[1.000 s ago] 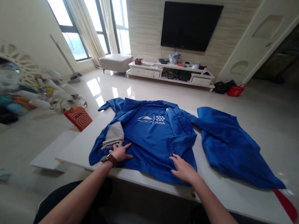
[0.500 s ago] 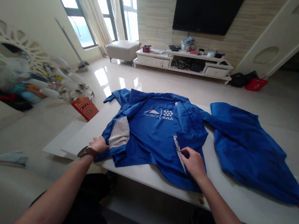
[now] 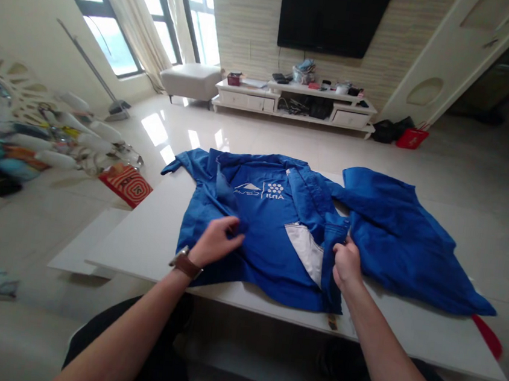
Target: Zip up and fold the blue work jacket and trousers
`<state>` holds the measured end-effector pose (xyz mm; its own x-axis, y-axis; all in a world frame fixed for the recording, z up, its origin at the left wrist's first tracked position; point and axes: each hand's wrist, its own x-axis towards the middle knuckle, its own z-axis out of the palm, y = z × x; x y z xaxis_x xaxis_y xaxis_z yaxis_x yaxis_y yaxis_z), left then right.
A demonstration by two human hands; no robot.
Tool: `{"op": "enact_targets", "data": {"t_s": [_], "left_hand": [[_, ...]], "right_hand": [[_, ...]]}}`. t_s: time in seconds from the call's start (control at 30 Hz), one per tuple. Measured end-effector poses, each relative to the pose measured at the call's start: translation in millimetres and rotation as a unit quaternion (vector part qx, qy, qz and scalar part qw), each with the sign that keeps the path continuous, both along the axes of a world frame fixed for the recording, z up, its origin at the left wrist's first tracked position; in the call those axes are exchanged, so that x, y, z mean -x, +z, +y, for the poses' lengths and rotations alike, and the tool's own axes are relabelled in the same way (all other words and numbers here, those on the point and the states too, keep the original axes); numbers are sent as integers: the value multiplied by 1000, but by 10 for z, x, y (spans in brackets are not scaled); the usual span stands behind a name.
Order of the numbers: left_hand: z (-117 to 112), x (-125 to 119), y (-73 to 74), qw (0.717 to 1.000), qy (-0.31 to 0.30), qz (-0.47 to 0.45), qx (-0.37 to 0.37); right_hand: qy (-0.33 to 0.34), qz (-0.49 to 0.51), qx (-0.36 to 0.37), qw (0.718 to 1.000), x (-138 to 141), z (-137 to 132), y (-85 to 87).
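A blue jacket (image 3: 256,257) lies spread with its front parted, white lettering showing on the cloth in the middle. Over its left front panel is my left hand (image 3: 217,241), thumb and fingers apart and slightly blurred, next to the panel's edge; a brown-strapped watch (image 3: 187,262) is on that wrist. My right hand (image 3: 347,262) is closed around the edge of the right front panel, lifting it a little. A white pocket lining (image 3: 306,250) shows on that panel. To the right lies another blue garment (image 3: 399,242), partly under the jacket's sleeve.
Both garments lie on a white table (image 3: 141,227). A red patterned bag (image 3: 126,184) stands beyond its left edge, near a cluttered pile of things. Across the tiled floor are a low TV cabinet (image 3: 250,100), a pale ottoman (image 3: 191,81) and a red bag (image 3: 412,138).
The left front panel has come inward, covering its pale pocket lining, and my left hand has moved right with it. My right hand has raised the right panel's edge outward. The view has shifted.
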<state>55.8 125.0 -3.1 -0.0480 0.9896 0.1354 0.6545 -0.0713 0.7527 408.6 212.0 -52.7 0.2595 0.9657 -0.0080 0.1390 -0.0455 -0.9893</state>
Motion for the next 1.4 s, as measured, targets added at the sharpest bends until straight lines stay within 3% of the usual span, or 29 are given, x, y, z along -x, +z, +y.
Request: {"op": "enact_targets", "data": {"t_s": [0.03, 0.07, 0.13, 0.2, 0.3, 0.43, 0.53, 0.57, 0.6, 0.63, 0.67, 0.73, 0.8, 0.87, 1.07, 1.2, 1.4], "left_hand": [[-30, -203, -76, 989, -133, 20, 67], [-60, -370, -163, 965, -225, 43, 126], [-117, -574, -337, 934, -298, 93, 176], [-170, -625, -464, 928, -292, 157, 169], [-248, -577, -533, 911, -294, 238, 163], [-296, -575, -467, 896, -305, 281, 160], [-265, -597, -369, 900, -306, 274, 148], [-250, -593, -340, 902, -306, 271, 141], [-237, -582, -317, 904, -305, 269, 132], [-228, -565, -305, 906, -302, 268, 125], [-224, -546, -304, 909, -299, 265, 122], [-224, -506, -335, 911, -301, 248, 134], [-228, -477, -399, 910, -308, 224, 162], [-226, -456, -475, 910, -308, 206, 188], [-189, -391, -618, 892, -328, 163, 265], [-156, -355, -580, 884, -324, 145, 305], [-109, -343, -525, 894, -282, 182, 298]], "right_hand": [[5, 13, 1, 1000, 27, -4, 20], [12, 22, 4, 1000, 59, -12, 36], [28, 18, 18, 999, 120, -33, 49], [28, -17, 29, 999, 155, -45, 35], [-3, -80, 14, 997, 118, -3, -7], [-109, -114, -80, 984, -61, 122, 58], [-197, -167, -174, 950, -109, 79, 262], [-193, -198, -204, 939, -78, 12, 332], [-153, -236, -231, 931, -24, -76, 388], [-60, -278, -246, 926, 52, -181, 420], [79, -323, -246, 911, 141, -290, 424], [360, -397, -191, 822, 328, -489, 351], [497, -453, -121, 730, 482, -620, 211], [521, -490, -91, 693, 577, -685, 72], [545, -487, -149, 666, 672, -808, -63], [572, -474, -161, 650, 734, -903, -83], [602, -452, -157, 639, 770, -917, -65]]}}
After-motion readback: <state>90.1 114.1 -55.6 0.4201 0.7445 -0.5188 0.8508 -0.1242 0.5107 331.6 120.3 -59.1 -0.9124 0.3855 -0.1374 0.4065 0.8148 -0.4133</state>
